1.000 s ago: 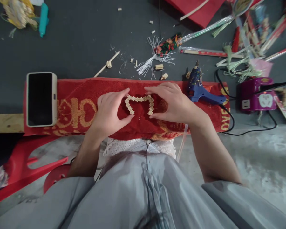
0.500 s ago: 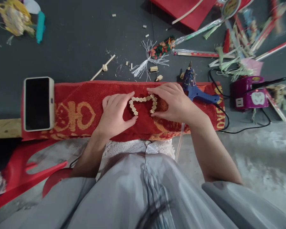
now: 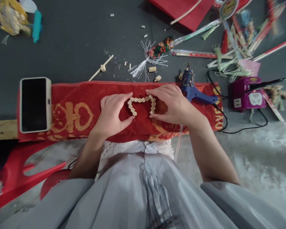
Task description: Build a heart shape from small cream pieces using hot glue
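Note:
A small pale piece made of short wooden stick bits (image 3: 141,103), bent like the top of a heart, lies on a red towel with gold lettering (image 3: 85,95). My left hand (image 3: 113,113) curls round its left end, index finger above and thumb below. My right hand (image 3: 173,103) does the same at its right end, fingers pressed on the piece. Both hands rest on the towel.
A phone (image 3: 35,104) lies on the towel's left end. A blue glue gun (image 3: 193,89) sits right of my right hand, its cord running to a purple power block (image 3: 249,93). Stick offcuts, white threads and wrapped chopsticks (image 3: 195,54) litter the dark floor beyond. A red plastic stool (image 3: 26,171) lies below left.
The view has shifted slightly; my hands stay on the stick piece in the same grip, pressing its two ends a little closer.

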`<state>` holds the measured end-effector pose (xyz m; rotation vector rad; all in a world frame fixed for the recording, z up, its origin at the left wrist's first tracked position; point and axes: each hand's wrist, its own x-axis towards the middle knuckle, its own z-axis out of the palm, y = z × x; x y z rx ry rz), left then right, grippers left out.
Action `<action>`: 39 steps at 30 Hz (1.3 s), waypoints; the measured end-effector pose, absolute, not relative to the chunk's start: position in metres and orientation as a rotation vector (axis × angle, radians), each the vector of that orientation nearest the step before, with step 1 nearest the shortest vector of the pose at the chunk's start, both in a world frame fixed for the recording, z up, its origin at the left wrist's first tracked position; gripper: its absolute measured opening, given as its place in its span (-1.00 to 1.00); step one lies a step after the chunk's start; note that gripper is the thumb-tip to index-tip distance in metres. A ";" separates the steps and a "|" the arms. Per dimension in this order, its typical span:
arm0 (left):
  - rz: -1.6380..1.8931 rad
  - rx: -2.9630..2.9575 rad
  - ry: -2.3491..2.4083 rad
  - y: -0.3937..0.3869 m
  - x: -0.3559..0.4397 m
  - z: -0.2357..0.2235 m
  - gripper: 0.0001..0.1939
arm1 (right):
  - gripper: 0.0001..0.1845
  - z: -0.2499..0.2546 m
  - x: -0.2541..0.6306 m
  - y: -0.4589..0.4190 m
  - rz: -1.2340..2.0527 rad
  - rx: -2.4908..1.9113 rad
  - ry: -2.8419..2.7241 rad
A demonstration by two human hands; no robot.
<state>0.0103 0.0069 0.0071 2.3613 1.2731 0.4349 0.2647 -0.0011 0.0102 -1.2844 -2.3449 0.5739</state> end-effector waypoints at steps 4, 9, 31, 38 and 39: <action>0.408 2.363 1.291 0.007 0.011 0.007 -0.41 | -0.32 0.010 0.265 -0.002 0.565 -1.286 -2.349; 0.446 2.389 1.266 0.007 0.010 0.005 -0.44 | -0.31 0.008 0.265 -0.003 0.567 -1.271 -2.349; 0.868 2.337 1.122 0.008 0.003 -0.004 -0.54 | -0.41 0.002 0.266 -0.020 0.393 -1.415 -2.204; 0.869 2.324 1.133 0.008 0.003 -0.003 -0.58 | -0.44 0.001 0.264 -0.021 0.385 -1.416 -2.179; 0.873 2.329 1.131 0.008 0.004 -0.003 -0.59 | -0.44 0.001 0.264 -0.021 0.382 -1.414 -2.179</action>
